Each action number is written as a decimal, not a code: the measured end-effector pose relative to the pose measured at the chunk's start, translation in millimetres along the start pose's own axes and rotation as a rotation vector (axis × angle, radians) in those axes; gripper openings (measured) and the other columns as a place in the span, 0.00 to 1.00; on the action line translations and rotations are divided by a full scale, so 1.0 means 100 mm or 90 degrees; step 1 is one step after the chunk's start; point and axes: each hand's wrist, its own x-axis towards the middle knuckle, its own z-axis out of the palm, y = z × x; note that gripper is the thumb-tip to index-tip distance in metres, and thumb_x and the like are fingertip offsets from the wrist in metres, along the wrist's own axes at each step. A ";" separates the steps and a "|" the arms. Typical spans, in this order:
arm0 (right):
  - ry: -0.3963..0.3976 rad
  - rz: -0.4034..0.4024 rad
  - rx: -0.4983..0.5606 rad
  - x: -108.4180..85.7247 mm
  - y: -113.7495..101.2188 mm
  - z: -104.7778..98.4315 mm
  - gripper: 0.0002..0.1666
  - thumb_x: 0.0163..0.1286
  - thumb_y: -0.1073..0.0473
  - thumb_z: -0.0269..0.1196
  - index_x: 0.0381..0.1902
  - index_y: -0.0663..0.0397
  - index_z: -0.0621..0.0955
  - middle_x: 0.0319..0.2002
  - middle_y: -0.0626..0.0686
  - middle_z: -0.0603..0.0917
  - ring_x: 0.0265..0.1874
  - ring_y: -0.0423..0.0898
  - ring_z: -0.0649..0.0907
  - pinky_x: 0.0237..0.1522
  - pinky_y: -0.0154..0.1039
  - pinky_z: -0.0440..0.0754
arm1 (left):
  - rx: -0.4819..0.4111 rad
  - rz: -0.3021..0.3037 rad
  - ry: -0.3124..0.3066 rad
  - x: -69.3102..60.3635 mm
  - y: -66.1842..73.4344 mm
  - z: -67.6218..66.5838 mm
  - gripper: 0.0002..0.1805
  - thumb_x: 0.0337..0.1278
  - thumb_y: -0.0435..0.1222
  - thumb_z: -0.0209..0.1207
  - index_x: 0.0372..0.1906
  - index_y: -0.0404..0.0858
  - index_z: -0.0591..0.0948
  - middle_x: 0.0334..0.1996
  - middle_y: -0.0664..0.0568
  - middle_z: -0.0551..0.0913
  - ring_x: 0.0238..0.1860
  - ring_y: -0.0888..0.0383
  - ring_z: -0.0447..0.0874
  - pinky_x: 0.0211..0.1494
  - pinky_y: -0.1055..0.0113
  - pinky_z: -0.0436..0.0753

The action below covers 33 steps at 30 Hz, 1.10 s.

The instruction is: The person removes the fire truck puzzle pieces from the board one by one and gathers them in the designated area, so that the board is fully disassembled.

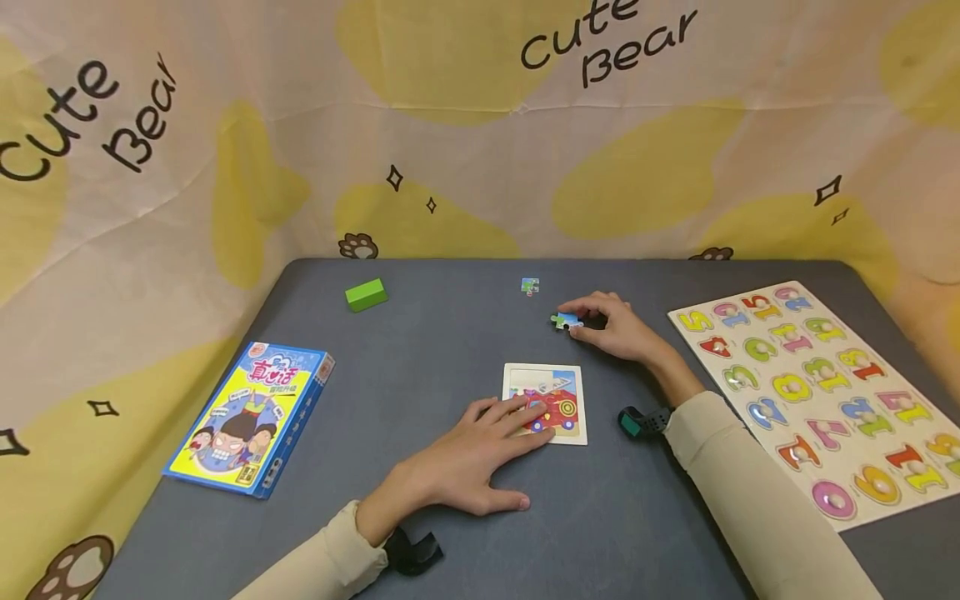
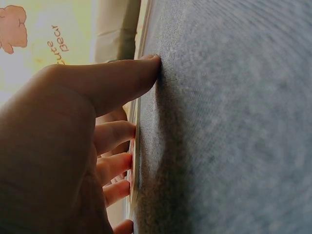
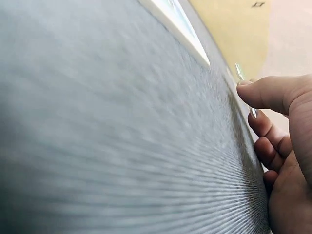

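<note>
Two loose pieces point(image 1: 563, 320) point(image 1: 530, 285), one puzzle tray point(image 1: 573, 440)

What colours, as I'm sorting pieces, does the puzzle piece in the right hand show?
The puzzle piece shows light blue and green, clearest in the head view.

"Cute Bear" on backdrop point(image 1: 465, 50); "真心话" on box point(image 1: 250, 421); coloured numerals point(image 1: 821, 500) on board point(image 1: 798, 418).

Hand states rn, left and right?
Left hand: open, fingers resting on the picture puzzle.
Right hand: closed, pinching a puzzle piece.
</note>
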 end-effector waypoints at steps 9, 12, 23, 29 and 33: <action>0.007 0.038 -0.056 0.21 0.14 -0.06 0.21 0.72 0.62 0.65 0.61 0.52 0.83 0.49 0.60 0.80 0.46 0.54 0.69 0.47 0.48 0.52 | -0.008 -0.003 -0.004 0.00 0.01 0.02 0.44 0.62 0.60 0.60 0.80 0.55 0.60 0.83 0.57 0.50 0.84 0.51 0.45 0.78 0.41 0.54; 0.008 0.050 -0.067 0.25 0.15 -0.08 0.21 0.72 0.62 0.64 0.62 0.53 0.83 0.49 0.61 0.79 0.45 0.55 0.68 0.48 0.51 0.51 | -0.010 -0.001 -0.004 0.00 0.01 0.03 0.44 0.63 0.60 0.60 0.80 0.56 0.60 0.83 0.57 0.50 0.84 0.52 0.45 0.78 0.42 0.54; 0.032 0.102 -0.091 0.37 0.18 -0.14 0.24 0.72 0.58 0.64 0.65 0.52 0.80 0.58 0.64 0.77 0.54 0.60 0.65 0.55 0.59 0.51 | -0.012 0.010 0.007 0.00 0.00 0.03 0.44 0.64 0.60 0.60 0.81 0.56 0.58 0.83 0.57 0.50 0.84 0.53 0.44 0.78 0.43 0.54; 0.090 0.139 -0.102 0.37 0.20 -0.13 0.22 0.68 0.54 0.69 0.57 0.55 0.84 0.57 0.63 0.76 0.56 0.62 0.66 0.56 0.61 0.52 | -0.003 0.009 0.008 0.00 0.00 0.02 0.44 0.64 0.60 0.60 0.81 0.55 0.59 0.83 0.57 0.50 0.84 0.53 0.45 0.78 0.44 0.54; 0.099 0.143 -0.109 0.39 0.20 -0.12 0.20 0.68 0.52 0.69 0.55 0.53 0.85 0.54 0.62 0.76 0.53 0.61 0.66 0.54 0.61 0.52 | -0.004 0.008 0.008 -0.01 -0.01 0.02 0.44 0.64 0.60 0.60 0.81 0.55 0.59 0.83 0.57 0.50 0.84 0.53 0.45 0.78 0.43 0.54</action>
